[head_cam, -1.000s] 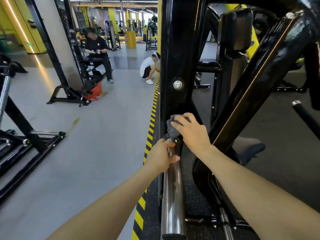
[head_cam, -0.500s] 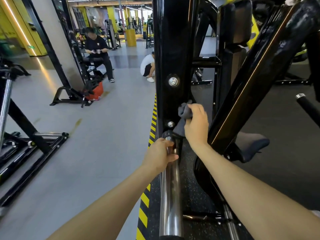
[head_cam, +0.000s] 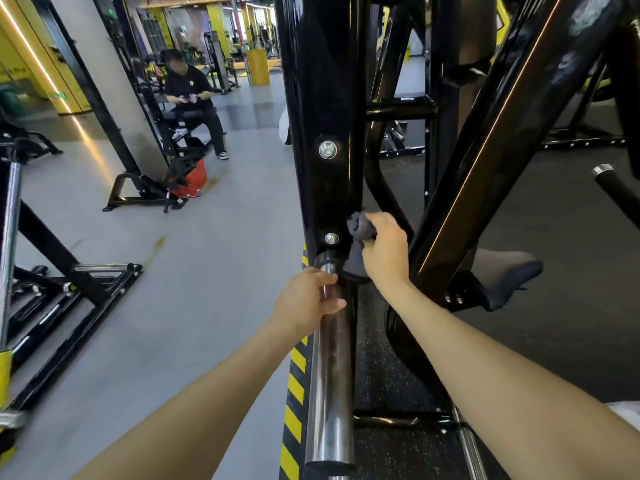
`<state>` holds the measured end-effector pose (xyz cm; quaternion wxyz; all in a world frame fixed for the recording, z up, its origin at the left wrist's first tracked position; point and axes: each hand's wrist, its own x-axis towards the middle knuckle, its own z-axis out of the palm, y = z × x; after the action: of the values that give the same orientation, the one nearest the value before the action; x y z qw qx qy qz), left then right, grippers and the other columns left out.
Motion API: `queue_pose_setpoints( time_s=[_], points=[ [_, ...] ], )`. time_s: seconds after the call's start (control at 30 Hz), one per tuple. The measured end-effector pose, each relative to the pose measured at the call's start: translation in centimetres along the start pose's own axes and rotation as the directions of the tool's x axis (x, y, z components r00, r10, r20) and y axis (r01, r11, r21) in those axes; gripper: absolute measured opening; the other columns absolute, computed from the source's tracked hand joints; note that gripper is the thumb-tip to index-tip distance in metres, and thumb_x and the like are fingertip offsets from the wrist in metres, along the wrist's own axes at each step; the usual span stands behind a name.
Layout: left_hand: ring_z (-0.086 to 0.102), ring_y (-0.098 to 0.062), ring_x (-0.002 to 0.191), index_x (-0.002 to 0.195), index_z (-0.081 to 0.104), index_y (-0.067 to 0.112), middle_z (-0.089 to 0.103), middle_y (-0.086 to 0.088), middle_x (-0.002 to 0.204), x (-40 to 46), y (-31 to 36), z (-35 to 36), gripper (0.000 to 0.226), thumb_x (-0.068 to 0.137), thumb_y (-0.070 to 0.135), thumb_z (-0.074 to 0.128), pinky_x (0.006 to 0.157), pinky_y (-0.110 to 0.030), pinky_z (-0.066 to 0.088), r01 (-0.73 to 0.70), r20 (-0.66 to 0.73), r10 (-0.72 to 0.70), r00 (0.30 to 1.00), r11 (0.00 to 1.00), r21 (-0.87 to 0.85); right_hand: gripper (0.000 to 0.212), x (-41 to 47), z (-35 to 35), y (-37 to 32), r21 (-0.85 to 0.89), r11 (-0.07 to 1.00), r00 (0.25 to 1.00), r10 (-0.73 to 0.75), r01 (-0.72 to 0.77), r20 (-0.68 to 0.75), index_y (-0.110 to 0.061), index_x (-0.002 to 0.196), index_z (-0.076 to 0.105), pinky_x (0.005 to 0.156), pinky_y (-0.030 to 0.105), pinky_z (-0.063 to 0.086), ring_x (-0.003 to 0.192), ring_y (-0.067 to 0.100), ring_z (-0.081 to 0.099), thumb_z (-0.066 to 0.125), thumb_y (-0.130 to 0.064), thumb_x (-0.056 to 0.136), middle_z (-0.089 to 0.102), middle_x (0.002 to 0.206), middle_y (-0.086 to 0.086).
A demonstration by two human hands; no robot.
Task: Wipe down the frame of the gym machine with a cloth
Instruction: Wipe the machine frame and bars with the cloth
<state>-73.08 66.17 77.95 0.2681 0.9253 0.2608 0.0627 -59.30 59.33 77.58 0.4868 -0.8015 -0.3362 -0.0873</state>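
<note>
The gym machine's black upright post (head_cam: 322, 98) rises at centre, with two silver bolts on its face. My right hand (head_cam: 384, 251) grips a grey cloth (head_cam: 358, 237) and holds it against the post's right edge, just beside the lower bolt. A chrome weight peg (head_cam: 329, 393) sticks out from the post towards me. My left hand (head_cam: 308, 299) is curled round the peg near its collar. A thick black diagonal beam (head_cam: 502, 133) of the same frame runs up to the right.
A dark padded seat (head_cam: 505, 275) juts out at right, with a black handle (head_cam: 616, 188) beyond. Yellow-black hazard tape (head_cam: 294, 393) edges the rubber mat. Black racks (head_cam: 52, 289) stand at left. A person (head_cam: 194, 98) sits on a bench behind, by an orange bucket (head_cam: 192, 181).
My right hand moved the cloth up from the peg's collar to the right edge of the post. My left hand stayed on the peg. The view shifted closer.
</note>
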Motion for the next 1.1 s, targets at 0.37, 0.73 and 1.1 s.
queue_pose_setpoints(
  time_s=[0.37, 0.73, 1.1],
  points=[
    [0.051, -0.021, 0.121, 0.135, 0.052, 0.015, 0.050, -0.002, 0.132, -0.2, 0.1, 0.1, 0.048, 0.090, 0.027, 0.063, 0.096, -0.024, 0.034, 0.016, -0.004, -0.016, 1.000, 1.000, 0.004, 0.040, -3.4, 1.1, 2.9, -0.204, 0.961, 0.917, 0.247, -0.189, 0.312, -0.012, 0.127, 0.057, 0.091, 0.034, 0.045, 0.113, 0.029, 0.057, 0.055, -0.001, 0.089, 0.059, 0.123, 0.012],
    [0.052, -0.028, 0.118, 0.131, 0.055, 0.012, 0.052, -0.010, 0.128, 0.0, -0.6, 0.4, 0.044, 0.091, 0.027, 0.063, 0.097, -0.032, 0.039, -0.031, -0.020, 0.032, 0.999, 0.999, 0.025, 0.037, -6.1, -2.0, 1.8, -0.259, 0.929, 0.907, 0.330, -0.263, 0.262, -0.014, 0.128, 0.056, 0.093, 0.037, 0.046, 0.115, 0.030, 0.055, 0.054, -0.005, 0.092, 0.058, 0.124, 0.012],
    [0.054, -0.032, 0.112, 0.130, 0.053, 0.010, 0.047, -0.015, 0.126, -2.0, -6.2, 1.1, 0.036, 0.099, 0.027, 0.045, 0.097, -0.038, 0.042, -0.280, -0.031, 0.279, 0.960, 0.950, -0.139, 0.044, -15.9, -2.5, -1.1, -0.323, 0.742, 0.795, 0.603, -0.588, -0.063, -0.011, 0.134, 0.052, 0.099, 0.034, 0.041, 0.122, 0.031, 0.050, 0.055, -0.004, 0.090, 0.054, 0.134, 0.013]
  ],
)
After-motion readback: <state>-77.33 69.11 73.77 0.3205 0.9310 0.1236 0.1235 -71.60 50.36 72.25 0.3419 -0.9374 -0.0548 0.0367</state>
